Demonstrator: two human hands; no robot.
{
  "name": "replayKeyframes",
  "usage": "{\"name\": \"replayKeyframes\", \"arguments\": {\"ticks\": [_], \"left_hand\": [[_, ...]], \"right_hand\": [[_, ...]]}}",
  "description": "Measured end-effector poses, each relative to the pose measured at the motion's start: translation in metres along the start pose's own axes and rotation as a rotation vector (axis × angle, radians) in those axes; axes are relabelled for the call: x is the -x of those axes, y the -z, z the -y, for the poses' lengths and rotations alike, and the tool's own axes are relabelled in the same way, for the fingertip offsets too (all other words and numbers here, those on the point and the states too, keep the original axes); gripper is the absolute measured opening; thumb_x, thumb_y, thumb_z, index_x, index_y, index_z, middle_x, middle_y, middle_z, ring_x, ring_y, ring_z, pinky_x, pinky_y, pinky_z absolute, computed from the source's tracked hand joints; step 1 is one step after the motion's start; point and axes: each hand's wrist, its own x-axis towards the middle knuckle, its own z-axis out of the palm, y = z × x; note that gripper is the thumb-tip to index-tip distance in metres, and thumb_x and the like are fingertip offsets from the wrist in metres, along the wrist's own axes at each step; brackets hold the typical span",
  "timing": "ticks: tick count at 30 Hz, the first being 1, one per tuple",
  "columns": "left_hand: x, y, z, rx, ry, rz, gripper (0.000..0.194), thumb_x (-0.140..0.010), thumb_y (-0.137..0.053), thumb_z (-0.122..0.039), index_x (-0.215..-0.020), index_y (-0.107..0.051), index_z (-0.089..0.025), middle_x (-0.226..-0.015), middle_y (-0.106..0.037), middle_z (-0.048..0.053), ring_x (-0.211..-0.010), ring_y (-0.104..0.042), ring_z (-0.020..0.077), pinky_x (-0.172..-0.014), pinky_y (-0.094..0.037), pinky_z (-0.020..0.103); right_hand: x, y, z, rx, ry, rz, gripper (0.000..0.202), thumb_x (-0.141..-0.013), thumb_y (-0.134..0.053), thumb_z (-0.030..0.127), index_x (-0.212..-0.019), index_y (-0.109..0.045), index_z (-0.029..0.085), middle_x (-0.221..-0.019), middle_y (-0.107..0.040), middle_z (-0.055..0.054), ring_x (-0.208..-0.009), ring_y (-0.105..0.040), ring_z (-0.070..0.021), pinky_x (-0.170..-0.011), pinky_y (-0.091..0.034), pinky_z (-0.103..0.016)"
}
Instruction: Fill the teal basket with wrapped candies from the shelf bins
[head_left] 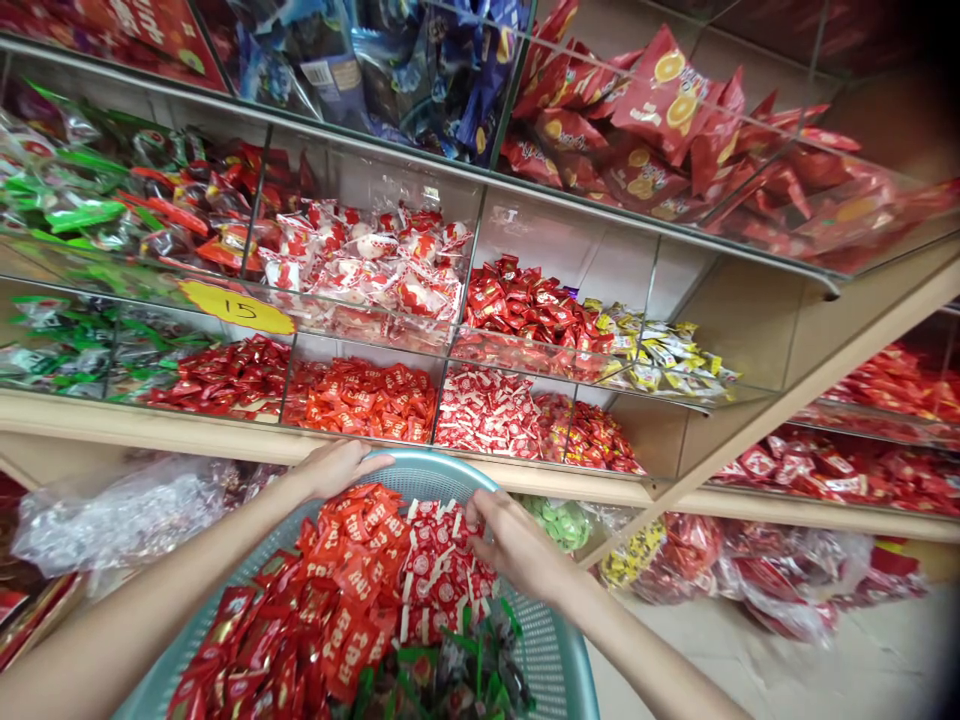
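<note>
A teal plastic basket (574, 650) holds orange-red packets (360, 560), darker red packets (251, 650), red-and-white candies (439, 570) and green-and-dark wrapped candies (450, 670). My left hand (341, 468) lies at the basket's far rim, fingers extended toward the right, with nothing in it. My right hand (510, 540) is at the right far side, over the rim, its fingers curled beside the red-and-white candies. Whether those fingers pinch the rim or a candy is too small to tell.
Shelves with clear dividers (465, 270) hold wrapped candies just beyond the basket. A yellow tag (237, 306) reads 15. A wooden ledge (187, 437) runs behind the basket. Bagged candies (787, 570) lie below at right, and a clear plastic bag (120, 515) at left.
</note>
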Motion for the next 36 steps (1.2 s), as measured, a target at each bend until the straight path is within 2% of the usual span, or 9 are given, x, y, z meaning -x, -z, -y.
{"name": "replayKeyframes", "arguments": {"ticks": [4,10,18,22,27,30,32,36], "left_hand": [[0.0,0.0,0.0,0.01,0.003,0.001,0.066,-0.082,-0.019,-0.07,-0.067,-0.059,-0.02,-0.072,-0.067,0.007,-0.07,-0.063,0.0229,-0.065,-0.04,0.028],[0.001,0.0,0.0,0.014,0.005,-0.007,0.064,-0.082,-0.021,-0.07,-0.067,-0.058,-0.02,-0.073,-0.067,0.007,-0.069,-0.062,0.0225,-0.065,-0.04,0.028],[0.003,0.003,-0.003,0.038,0.02,-0.003,0.061,-0.082,-0.024,-0.068,-0.066,-0.059,-0.02,-0.07,-0.065,0.006,-0.067,-0.061,0.0214,-0.064,-0.039,0.027],[0.003,0.004,-0.004,0.036,0.026,-0.008,0.062,-0.082,-0.024,-0.068,-0.065,-0.059,-0.02,-0.07,-0.065,0.007,-0.066,-0.06,0.0212,-0.065,-0.039,0.028],[0.001,0.002,-0.002,0.01,0.0,0.0,0.062,-0.083,-0.02,-0.068,-0.064,-0.055,-0.02,-0.068,-0.064,0.006,-0.066,-0.06,0.0208,-0.064,-0.039,0.027],[0.001,0.001,-0.002,0.012,-0.014,-0.012,0.061,-0.084,-0.022,-0.067,-0.065,-0.056,-0.02,-0.068,-0.064,0.006,-0.065,-0.06,0.0202,-0.064,-0.039,0.027],[0.002,0.002,-0.002,0.025,-0.008,-0.021,0.06,-0.084,-0.023,-0.067,-0.065,-0.057,-0.02,-0.068,-0.064,0.006,-0.064,-0.06,0.0196,-0.063,-0.039,0.027],[0.003,0.002,-0.002,0.032,0.015,-0.021,0.061,-0.083,-0.024,-0.068,-0.063,-0.056,-0.02,-0.067,-0.064,0.006,-0.064,-0.06,0.0191,-0.064,-0.039,0.027]], "right_hand": [[0.003,-0.014,0.004,0.056,-0.081,0.063,0.019,-0.073,-0.055,0.01,-0.086,-0.047,0.02,-0.085,-0.057,-0.002,-0.082,-0.052,-0.0174,-0.07,-0.037,-0.027],[0.0,-0.026,0.006,0.094,-0.159,0.052,0.017,-0.074,-0.055,0.01,-0.087,-0.047,0.019,-0.088,-0.058,-0.005,-0.083,-0.053,-0.0182,-0.07,-0.038,-0.027],[0.006,-0.033,0.009,0.17,-0.095,-0.027,0.019,-0.074,-0.056,0.008,-0.087,-0.048,0.02,-0.088,-0.058,-0.005,-0.081,-0.053,-0.0183,-0.069,-0.039,-0.027],[0.0,-0.022,0.009,0.131,-0.059,-0.119,0.011,-0.078,-0.055,0.015,-0.083,-0.047,0.02,-0.082,-0.057,-0.004,-0.079,-0.052,-0.0185,-0.068,-0.039,-0.028],[-0.031,0.01,-0.01,0.013,0.034,-0.338,0.004,-0.082,-0.047,0.018,-0.08,-0.045,0.021,-0.078,-0.056,-0.001,-0.075,-0.05,-0.0161,-0.067,-0.037,-0.026],[-0.06,0.024,-0.029,-0.041,-0.018,-0.43,0.006,-0.08,-0.048,0.018,-0.076,-0.045,0.021,-0.075,-0.056,0.0,-0.069,-0.05,-0.0143,-0.064,-0.036,-0.025],[-0.077,0.028,-0.039,-0.073,-0.108,-0.434,0.007,-0.078,-0.052,0.02,-0.075,-0.046,0.02,-0.071,-0.057,0.001,-0.064,-0.05,-0.0131,-0.061,-0.035,-0.023],[-0.101,0.028,-0.043,-0.044,-0.265,-0.356,0.019,-0.072,-0.064,0.031,-0.073,-0.049,0.019,-0.067,-0.057,0.002,-0.061,-0.05,-0.012,-0.057,-0.032,-0.022]]}}
